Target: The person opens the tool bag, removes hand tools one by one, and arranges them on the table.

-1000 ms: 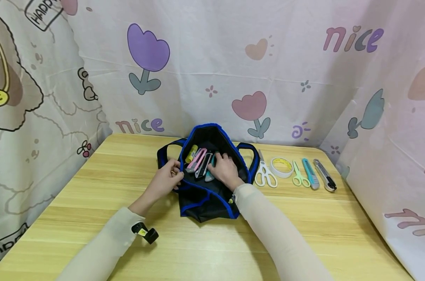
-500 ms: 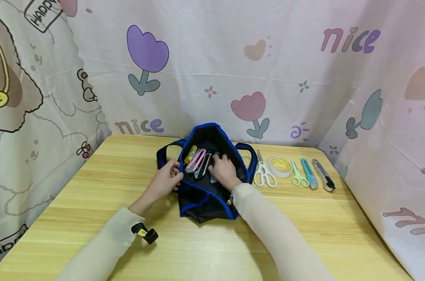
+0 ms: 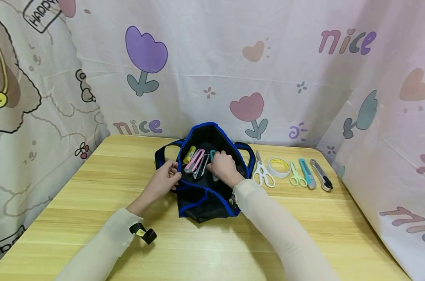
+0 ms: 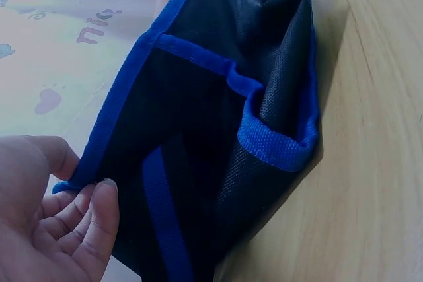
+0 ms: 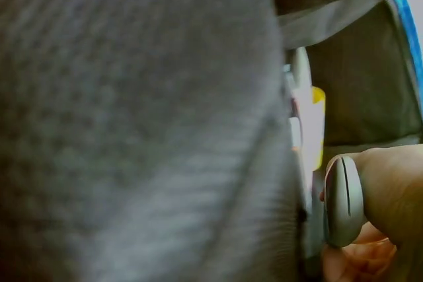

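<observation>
A black bag [image 3: 205,205] with blue edging lies open on the table. My left hand [image 3: 163,178] pinches its left rim between thumb and fingers; the left wrist view shows this grip on the blue trim. Inside the bag, my right hand [image 3: 225,168] grips a teal and grey utility knife [image 5: 344,201], whose grey end sticks out of the hand in the right wrist view. Its middle is hidden by the fingers. Left of that hand, in the bag, are a black utility knife [image 3: 201,166], a pink utility knife [image 3: 194,161] and a yellow glue stick [image 3: 189,155].
To the bag's right, a row lies on the wooden table [image 3: 212,249]: white scissors [image 3: 263,171], a tape roll [image 3: 285,172], small green scissors [image 3: 297,179], a blue utility knife [image 3: 307,173] and a silver-black utility knife [image 3: 322,175]. Patterned cloth [image 3: 198,58] stands behind.
In the bag, my right hand has closed round the teal knife, its fingers now more curled, and the knife has shifted slightly right. My left hand keeps hold of the rim.
</observation>
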Tool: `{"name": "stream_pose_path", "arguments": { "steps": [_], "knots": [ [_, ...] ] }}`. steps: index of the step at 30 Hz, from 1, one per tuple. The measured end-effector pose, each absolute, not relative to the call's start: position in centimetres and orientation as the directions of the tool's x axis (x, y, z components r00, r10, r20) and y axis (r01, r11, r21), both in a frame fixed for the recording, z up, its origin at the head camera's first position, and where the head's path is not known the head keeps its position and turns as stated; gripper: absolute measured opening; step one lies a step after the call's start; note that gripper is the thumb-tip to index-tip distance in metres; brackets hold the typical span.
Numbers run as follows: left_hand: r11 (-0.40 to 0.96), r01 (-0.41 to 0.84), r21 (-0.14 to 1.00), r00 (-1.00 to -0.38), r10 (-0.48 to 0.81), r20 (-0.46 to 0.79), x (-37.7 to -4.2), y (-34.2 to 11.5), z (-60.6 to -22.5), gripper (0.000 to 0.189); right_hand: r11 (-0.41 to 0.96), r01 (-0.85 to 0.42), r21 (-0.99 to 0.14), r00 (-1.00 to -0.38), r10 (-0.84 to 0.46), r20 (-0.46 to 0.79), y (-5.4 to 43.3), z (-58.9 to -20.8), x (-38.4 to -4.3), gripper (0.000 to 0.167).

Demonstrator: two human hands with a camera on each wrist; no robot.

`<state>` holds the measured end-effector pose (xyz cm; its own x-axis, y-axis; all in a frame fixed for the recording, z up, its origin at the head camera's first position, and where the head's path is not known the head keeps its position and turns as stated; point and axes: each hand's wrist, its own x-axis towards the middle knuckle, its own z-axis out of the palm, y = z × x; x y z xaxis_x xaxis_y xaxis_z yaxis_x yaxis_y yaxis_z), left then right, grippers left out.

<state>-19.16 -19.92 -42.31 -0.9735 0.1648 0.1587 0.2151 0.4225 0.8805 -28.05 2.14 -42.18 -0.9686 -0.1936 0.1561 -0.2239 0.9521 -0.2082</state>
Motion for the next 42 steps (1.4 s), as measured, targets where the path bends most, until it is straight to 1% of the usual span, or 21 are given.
{"name": "stream_pose_path", "arguments": {
  "steps": [2, 5, 11, 14, 19, 23, 27, 36, 42],
  "knots": [
    [0.422, 0.215, 0.881, -0.973, 0.165, 0.159, -19.1, -19.9, -42.2, 0.030, 0.950, -0.247, -0.190, -0.958, -0.209, 0.196, 2.2, -41.6, -27.9, 0.044],
    [0.418, 0.217, 0.882, -0.973, 0.165, 0.162, -19.1, -20.0, -42.2, 0.031, 0.944, -0.278, -0.180, -0.940, -0.229, 0.254, 2.2, -40.7, -27.6, 0.043],
    [0.411, 0.228, 0.883, -0.970, 0.172, 0.170, -19.4, -20.1, -42.5, 0.030, 0.936, -0.316, -0.156, -0.912, -0.255, 0.322, 2.7, -39.2, -27.1, 0.050],
    [0.407, 0.233, 0.884, -0.969, 0.176, 0.174, -19.4, -20.1, -42.5, 0.031, 0.927, -0.333, -0.175, -0.902, -0.259, 0.346, 3.1, -38.2, -26.7, 0.055],
    [0.412, 0.231, 0.882, -0.970, 0.171, 0.174, -19.4, -20.1, -42.6, 0.030, 0.921, -0.326, -0.212, -0.908, -0.244, 0.340, 4.0, -36.7, -26.2, 0.060],
    [0.416, 0.226, 0.881, -0.971, 0.168, 0.170, -19.4, -20.1, -42.4, 0.029, 0.924, -0.307, -0.229, -0.916, -0.222, 0.333, 5.1, -35.9, -25.7, 0.059],
    [0.418, 0.225, 0.880, -0.971, 0.168, 0.168, -19.5, -20.1, -42.3, 0.030, 0.915, -0.314, -0.255, -0.912, -0.215, 0.350, 6.4, -35.3, -25.2, 0.058],
    [0.405, 0.227, 0.886, -0.971, 0.165, 0.173, -19.4, -20.2, -42.2, 0.030, 0.898, -0.292, -0.330, -0.923, -0.174, 0.344, 9.2, -35.0, -23.7, 0.060],
    [0.407, 0.225, 0.885, -0.972, 0.161, 0.173, -19.4, -20.2, -42.2, 0.029, 0.898, -0.270, -0.348, -0.929, -0.149, 0.338, 11.2, -35.5, -22.6, 0.062]
  ]
}}
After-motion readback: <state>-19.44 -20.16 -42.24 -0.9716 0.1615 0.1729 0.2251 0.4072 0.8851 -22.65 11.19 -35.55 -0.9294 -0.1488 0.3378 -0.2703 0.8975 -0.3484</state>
